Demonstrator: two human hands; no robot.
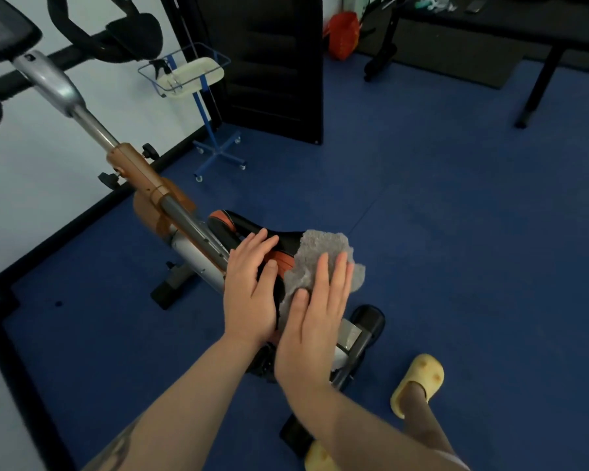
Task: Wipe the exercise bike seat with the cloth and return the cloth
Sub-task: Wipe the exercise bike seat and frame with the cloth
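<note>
The exercise bike's black and orange seat [283, 248] lies just below me, mostly covered by my hands. A fluffy grey cloth [323, 253] is spread over the seat's right side. My right hand [315, 321] lies flat on the cloth, fingers stretched and pressing it down. My left hand [250, 287] rests flat on the seat's left side, fingers apart, next to the cloth. The silver and orange seat post and frame [170, 212] run up to the left toward the handlebars [109, 32].
A blue wire basket stand on wheels [191, 71] with a white tray stands by the wall. A black panel [269, 62] rises behind it. Blue floor mats [456, 215] stretch to the right. My feet in yellow slippers [419, 384] stand beside the bike's rear base.
</note>
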